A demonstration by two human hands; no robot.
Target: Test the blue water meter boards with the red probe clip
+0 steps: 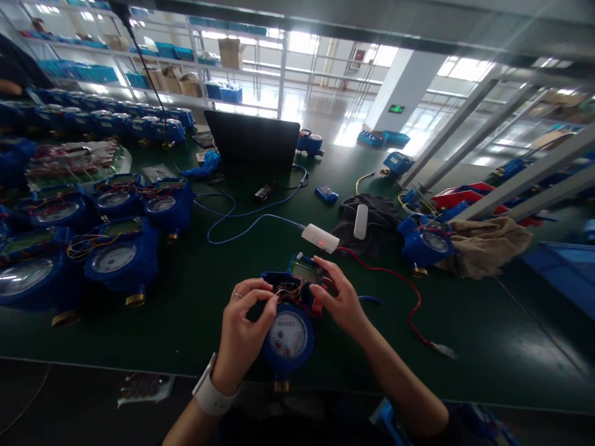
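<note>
**Left hand (246, 319) on thin wires (281, 290), right hand (344, 300) at the display board (305, 271)**

Through the head camera I have the open blue meter (289, 339) in front of me, near the front edge of the green table (209, 328). Its round dial faces up, and its brass fitting (281, 386) points toward me. My left hand is pinched nearly closed at the open compartment, thumb and forefinger together on the thin wires. My right hand is partly spread at the right edge of the display board, behind the dial; I cannot tell how firmly it grips.

Beyond the board I see a white box (320, 238) with a red light, a blue cable (242, 234) running from one end and a red cable (400, 274) from the other. A white handheld piece (361, 222) lies on a dark cloth (379, 214). More blue meters (121, 257) sit to the left, and a black laptop (255, 141) stands farther back.
</note>
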